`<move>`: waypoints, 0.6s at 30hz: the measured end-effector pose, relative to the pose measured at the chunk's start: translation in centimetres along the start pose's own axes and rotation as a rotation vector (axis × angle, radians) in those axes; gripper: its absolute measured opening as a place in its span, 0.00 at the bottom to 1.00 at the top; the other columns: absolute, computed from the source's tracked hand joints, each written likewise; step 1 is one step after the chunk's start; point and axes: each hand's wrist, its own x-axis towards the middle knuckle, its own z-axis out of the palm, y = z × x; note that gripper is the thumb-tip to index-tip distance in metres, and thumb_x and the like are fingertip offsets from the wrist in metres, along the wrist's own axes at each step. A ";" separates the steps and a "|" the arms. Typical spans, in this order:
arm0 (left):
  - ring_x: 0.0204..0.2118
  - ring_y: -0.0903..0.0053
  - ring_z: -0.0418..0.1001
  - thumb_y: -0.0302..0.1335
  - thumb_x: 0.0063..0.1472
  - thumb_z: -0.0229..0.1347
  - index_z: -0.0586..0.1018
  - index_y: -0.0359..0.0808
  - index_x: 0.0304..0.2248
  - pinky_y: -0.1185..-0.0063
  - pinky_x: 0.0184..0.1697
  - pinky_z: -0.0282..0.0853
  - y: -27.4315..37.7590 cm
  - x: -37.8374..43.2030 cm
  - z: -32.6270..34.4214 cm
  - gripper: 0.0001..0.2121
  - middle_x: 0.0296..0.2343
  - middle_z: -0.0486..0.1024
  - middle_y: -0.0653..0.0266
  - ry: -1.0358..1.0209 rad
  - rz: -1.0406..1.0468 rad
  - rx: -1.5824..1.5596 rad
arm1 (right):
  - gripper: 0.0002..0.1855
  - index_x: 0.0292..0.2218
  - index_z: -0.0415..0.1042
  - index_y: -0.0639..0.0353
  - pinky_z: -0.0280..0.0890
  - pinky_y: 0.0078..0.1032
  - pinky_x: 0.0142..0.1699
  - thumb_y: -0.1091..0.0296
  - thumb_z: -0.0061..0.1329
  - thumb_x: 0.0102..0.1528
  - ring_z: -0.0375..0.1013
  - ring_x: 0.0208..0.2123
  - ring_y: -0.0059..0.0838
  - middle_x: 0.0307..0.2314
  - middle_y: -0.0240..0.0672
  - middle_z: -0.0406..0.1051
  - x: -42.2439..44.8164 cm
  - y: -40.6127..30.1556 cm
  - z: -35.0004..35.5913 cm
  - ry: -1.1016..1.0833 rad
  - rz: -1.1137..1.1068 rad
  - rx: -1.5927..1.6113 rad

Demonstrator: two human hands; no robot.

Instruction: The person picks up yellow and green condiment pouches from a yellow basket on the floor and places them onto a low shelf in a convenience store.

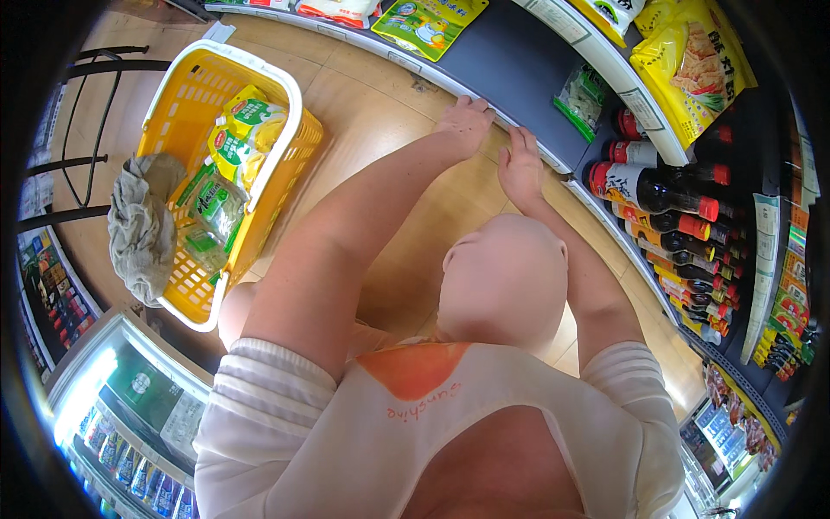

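My left hand (464, 127) rests its fingertips at the pale front edge strip (447, 83) of a low dark shelf (509, 61); nothing shows in it. Close beside it, my right hand (521, 170) reaches the same edge with its fingers stretched out and no object in the palm. On the shelf beyond lies one clear packet with green ends (581, 102). Further left along the shelf is a yellow-green pouch (428, 26). To my left stands a yellow plastic shopping basket (305, 146) with a white rim, holding yellow-green pouches (243, 139) and clear green packets (219, 206).
A crumpled grey cloth (142, 227) drapes over the basket's near end. Dark sauce bottles (674, 188) lie in view at right, below yellow bags (697, 65) on a higher shelf. Black metal bars (97, 159) stand left; a lit glass-topped cooler (130, 396) is behind left. My bare knee (506, 279) is raised between my arms.
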 end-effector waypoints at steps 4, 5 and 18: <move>0.47 0.66 0.60 0.24 0.51 0.46 0.65 0.39 0.46 0.69 0.44 0.63 -0.3 0.0 0.6 0.19 0.44 0.62 0.62 0.003 0.013 0.055 | 0.23 0.47 0.59 0.64 0.61 0.35 0.46 0.71 0.43 0.48 0.61 0.44 0.46 0.43 0.49 0.57 0.0 0.0 0.4 0.020 0.015 -0.009; 0.47 0.66 0.60 0.24 0.52 0.46 0.65 0.39 0.46 0.69 0.44 0.63 -0.4 -0.1 0.5 0.20 0.44 0.61 0.62 0.004 0.015 0.071 | 0.23 0.47 0.59 0.64 0.61 0.34 0.45 0.71 0.43 0.48 0.61 0.44 0.46 0.43 0.49 0.57 0.0 -0.1 0.4 0.012 0.034 0.004; 0.42 0.69 0.65 0.23 0.50 0.46 0.69 0.38 0.36 0.74 0.41 0.67 0.1 0.8 0.1 0.11 0.38 0.64 0.62 0.062 0.041 0.104 | 0.19 0.42 0.63 0.63 0.64 0.36 0.38 0.71 0.46 0.47 0.65 0.37 0.44 0.37 0.44 0.60 1.0 -0.7 -0.6 -0.007 0.085 0.020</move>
